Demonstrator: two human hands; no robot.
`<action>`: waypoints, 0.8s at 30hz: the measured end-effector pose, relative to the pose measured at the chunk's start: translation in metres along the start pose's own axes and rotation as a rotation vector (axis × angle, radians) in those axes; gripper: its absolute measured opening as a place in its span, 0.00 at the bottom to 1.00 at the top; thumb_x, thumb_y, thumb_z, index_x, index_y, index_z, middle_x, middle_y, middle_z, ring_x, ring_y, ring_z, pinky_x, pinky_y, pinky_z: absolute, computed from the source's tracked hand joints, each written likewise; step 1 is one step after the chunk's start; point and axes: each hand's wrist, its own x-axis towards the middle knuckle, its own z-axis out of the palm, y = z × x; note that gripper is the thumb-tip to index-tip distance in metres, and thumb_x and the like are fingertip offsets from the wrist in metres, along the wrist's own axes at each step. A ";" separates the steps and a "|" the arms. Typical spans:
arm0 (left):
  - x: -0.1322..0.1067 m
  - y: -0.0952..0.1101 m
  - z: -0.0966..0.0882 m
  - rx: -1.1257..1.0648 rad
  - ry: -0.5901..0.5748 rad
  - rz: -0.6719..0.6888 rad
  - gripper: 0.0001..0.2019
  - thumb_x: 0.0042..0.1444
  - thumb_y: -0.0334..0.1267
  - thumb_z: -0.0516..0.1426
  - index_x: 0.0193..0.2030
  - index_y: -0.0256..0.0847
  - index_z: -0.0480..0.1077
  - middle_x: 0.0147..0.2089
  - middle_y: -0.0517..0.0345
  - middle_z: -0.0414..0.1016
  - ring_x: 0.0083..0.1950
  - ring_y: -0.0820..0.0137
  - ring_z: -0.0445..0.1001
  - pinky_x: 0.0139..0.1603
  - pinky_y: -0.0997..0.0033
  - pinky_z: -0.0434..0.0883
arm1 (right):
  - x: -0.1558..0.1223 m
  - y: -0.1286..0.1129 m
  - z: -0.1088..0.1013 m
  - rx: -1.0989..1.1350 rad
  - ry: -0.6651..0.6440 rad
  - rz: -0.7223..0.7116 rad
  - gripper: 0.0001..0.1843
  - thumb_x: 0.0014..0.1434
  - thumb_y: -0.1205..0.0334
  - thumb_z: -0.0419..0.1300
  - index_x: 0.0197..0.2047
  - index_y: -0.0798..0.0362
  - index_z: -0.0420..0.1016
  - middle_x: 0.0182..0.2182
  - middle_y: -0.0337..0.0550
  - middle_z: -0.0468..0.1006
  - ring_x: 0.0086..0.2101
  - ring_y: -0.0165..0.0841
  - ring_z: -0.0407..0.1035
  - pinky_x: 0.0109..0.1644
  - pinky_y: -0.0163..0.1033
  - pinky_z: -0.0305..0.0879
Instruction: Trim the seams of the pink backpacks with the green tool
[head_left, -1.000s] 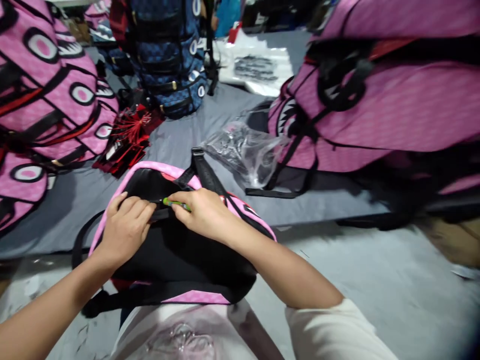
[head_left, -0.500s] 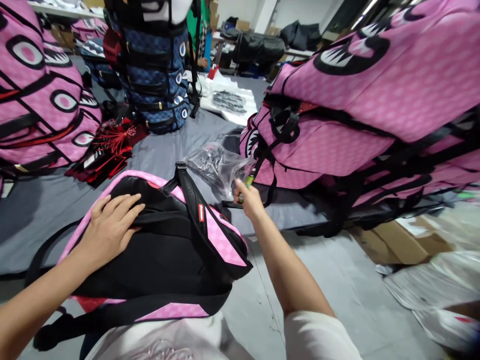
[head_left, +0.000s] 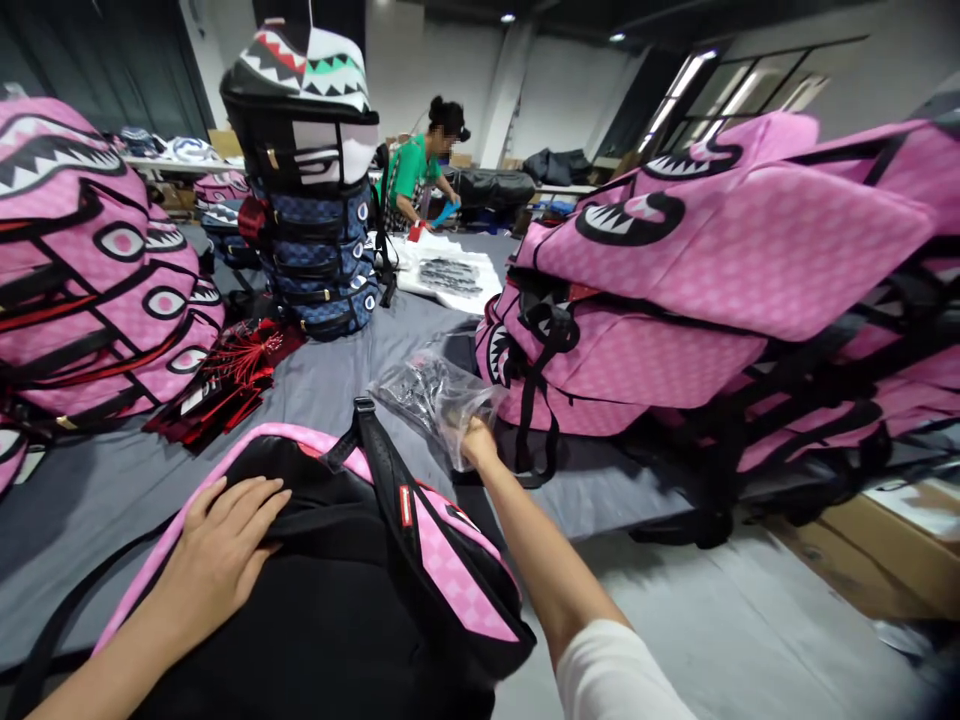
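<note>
My left hand [head_left: 232, 545] lies flat with fingers outstretched on the black back side of a pink-trimmed backpack [head_left: 360, 600]. The backpack rests before me at the table edge, its lower part cut off by the frame. A black shoulder strap with a small red label [head_left: 406, 506] runs down its right part. Beyond it, my right hand [head_left: 478, 442] reaches into or against a clear plastic bag [head_left: 427, 395] with small dark items inside. The plastic and blur hide the fingertips, so I cannot tell what they hold.
Pink shark-face backpacks are heaped on the right [head_left: 675, 300] and stacked on the left [head_left: 97, 290]. A tall stack of blue backpacks [head_left: 315, 260] stands behind red tags with cords [head_left: 232, 385]. A person in green [head_left: 412, 170] works farther back. A cardboard box [head_left: 862, 560] sits lower right.
The view has tilted up, showing more of the room. My right hand has moved into or against the plastic bag; the green-and-black tool it held is out of sight. My left hand stays on the backpack.
</note>
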 end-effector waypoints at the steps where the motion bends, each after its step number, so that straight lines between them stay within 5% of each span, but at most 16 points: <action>1: 0.000 0.000 0.000 -0.002 0.005 -0.004 0.20 0.61 0.32 0.55 0.60 0.44 0.70 0.60 0.49 0.78 0.59 0.53 0.75 0.65 0.45 0.61 | 0.001 -0.002 0.002 -0.027 -0.002 0.015 0.19 0.58 0.54 0.70 0.49 0.55 0.77 0.46 0.49 0.80 0.44 0.39 0.76 0.49 0.42 0.70; 4: 0.000 0.001 -0.001 -0.002 0.010 -0.014 0.19 0.61 0.31 0.55 0.59 0.43 0.71 0.59 0.49 0.78 0.59 0.53 0.75 0.65 0.46 0.61 | 0.004 -0.007 -0.001 -0.075 -0.014 0.071 0.25 0.52 0.58 0.73 0.52 0.55 0.76 0.46 0.53 0.81 0.47 0.41 0.75 0.48 0.39 0.67; 11: -0.005 -0.003 0.004 0.012 0.022 0.025 0.21 0.61 0.30 0.55 0.61 0.38 0.69 0.60 0.45 0.77 0.60 0.53 0.74 0.67 0.45 0.59 | -0.002 -0.001 -0.017 -0.019 -0.030 0.088 0.13 0.65 0.55 0.64 0.46 0.56 0.77 0.43 0.44 0.80 0.44 0.36 0.75 0.50 0.46 0.72; 17: -0.008 -0.006 0.005 0.037 0.043 0.071 0.22 0.60 0.29 0.56 0.62 0.36 0.67 0.60 0.43 0.76 0.60 0.52 0.72 0.67 0.45 0.57 | -0.022 0.004 -0.017 0.204 -0.027 0.175 0.12 0.66 0.56 0.63 0.44 0.58 0.76 0.39 0.41 0.79 0.36 0.32 0.75 0.40 0.39 0.75; 21: -0.009 -0.007 0.005 -0.009 0.029 0.038 0.23 0.61 0.33 0.57 0.63 0.38 0.66 0.61 0.45 0.75 0.60 0.53 0.71 0.68 0.45 0.57 | -0.051 -0.002 -0.039 0.383 -0.009 0.226 0.13 0.66 0.55 0.63 0.40 0.57 0.73 0.28 0.35 0.74 0.25 0.25 0.69 0.26 0.31 0.66; 24: -0.007 -0.001 0.002 -0.112 0.044 -0.022 0.24 0.62 0.42 0.60 0.64 0.40 0.66 0.61 0.46 0.75 0.61 0.51 0.71 0.68 0.42 0.56 | -0.084 -0.012 -0.064 0.497 0.003 0.171 0.20 0.54 0.49 0.71 0.35 0.55 0.69 0.23 0.32 0.71 0.19 0.26 0.67 0.19 0.29 0.55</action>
